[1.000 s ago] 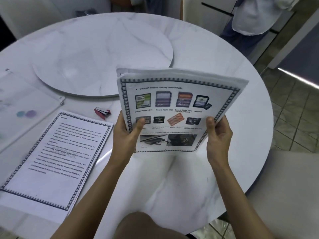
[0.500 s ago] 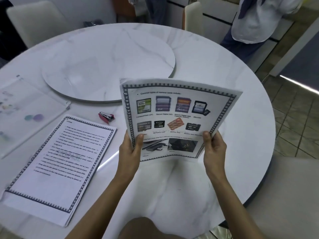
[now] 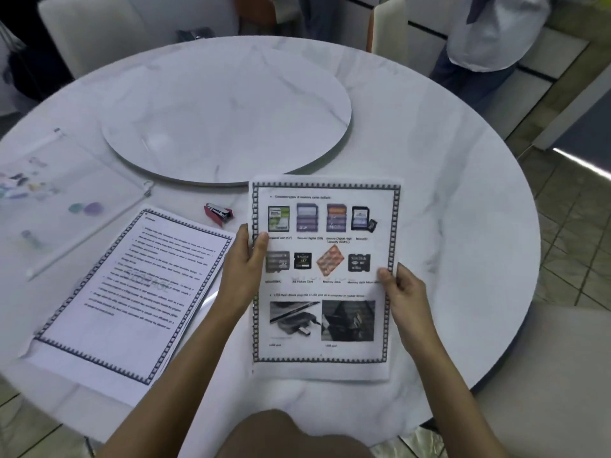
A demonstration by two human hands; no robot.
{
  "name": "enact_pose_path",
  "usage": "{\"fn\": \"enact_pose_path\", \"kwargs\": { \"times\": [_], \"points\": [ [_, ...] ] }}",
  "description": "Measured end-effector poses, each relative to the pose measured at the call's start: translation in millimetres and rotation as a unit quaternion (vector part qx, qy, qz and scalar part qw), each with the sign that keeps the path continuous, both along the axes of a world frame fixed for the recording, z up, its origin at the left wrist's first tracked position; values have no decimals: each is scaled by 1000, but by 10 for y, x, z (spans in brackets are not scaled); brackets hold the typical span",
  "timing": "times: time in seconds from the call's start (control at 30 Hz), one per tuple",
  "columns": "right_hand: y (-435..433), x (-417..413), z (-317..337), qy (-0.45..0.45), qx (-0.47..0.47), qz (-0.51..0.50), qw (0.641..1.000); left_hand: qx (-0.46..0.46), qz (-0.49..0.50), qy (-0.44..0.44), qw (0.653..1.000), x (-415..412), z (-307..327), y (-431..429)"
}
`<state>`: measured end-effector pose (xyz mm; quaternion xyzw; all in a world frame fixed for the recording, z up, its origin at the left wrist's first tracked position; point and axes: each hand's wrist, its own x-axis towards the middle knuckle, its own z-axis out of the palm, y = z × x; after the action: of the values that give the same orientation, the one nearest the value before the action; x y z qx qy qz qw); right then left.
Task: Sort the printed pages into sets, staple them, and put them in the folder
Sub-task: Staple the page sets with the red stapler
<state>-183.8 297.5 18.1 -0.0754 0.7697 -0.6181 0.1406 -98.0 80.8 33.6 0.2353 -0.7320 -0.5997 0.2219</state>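
Two hands hold the thin white printed pages [image 3: 325, 358], bordered in a dark pattern and showing colour pictures of memory cards, low over the near part of the round white marble table [image 3: 456, 226]; whether the paper rests on the top or hangs just above it I cannot tell. The left hand [image 3: 243, 272] pinches the left long edge with its thumb on top, and the right hand [image 3: 405, 292] pinches the right long edge the same way; the fingers underneath are hidden. Such paper is likely light, limp and slippery sheet on sheet, so it would sag and fan if held by one corner; a hold on both long edges, as now, should keep the pages square, and a firm pinch close to the corner to be stapled would suit. The small red stapler [image 3: 217, 213] lies just beyond the left hand, between these pages and the flat stack of bordered text pages [image 3: 132, 292] to the left. The clear plastic folder [image 3: 66, 200] lies further left, past that stack. Beyond the top edge sits a raised round marble turntable [image 3: 224, 117], whose rim could catch a sliding sheet. Bare marble opens to the right, while the table's near edge runs close below the bottom of the pages.
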Motion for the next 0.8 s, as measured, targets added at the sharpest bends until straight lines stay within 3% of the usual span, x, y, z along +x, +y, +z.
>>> {"fn": "enact_pose_path", "kwargs": {
  "times": [0.37,0.6,0.8],
  "points": [
    [-266,296,-383,-136,120,58,982,-16,33,-143,989,230,-520,-260],
    [-734,16,-375,-99,179,101,974,-20,50,-111,992,492,-440,-555],
    [-1454,-328,-287,-44,170,145,974,-12,140,-108,984,903,-377,-845]
  ]
}}
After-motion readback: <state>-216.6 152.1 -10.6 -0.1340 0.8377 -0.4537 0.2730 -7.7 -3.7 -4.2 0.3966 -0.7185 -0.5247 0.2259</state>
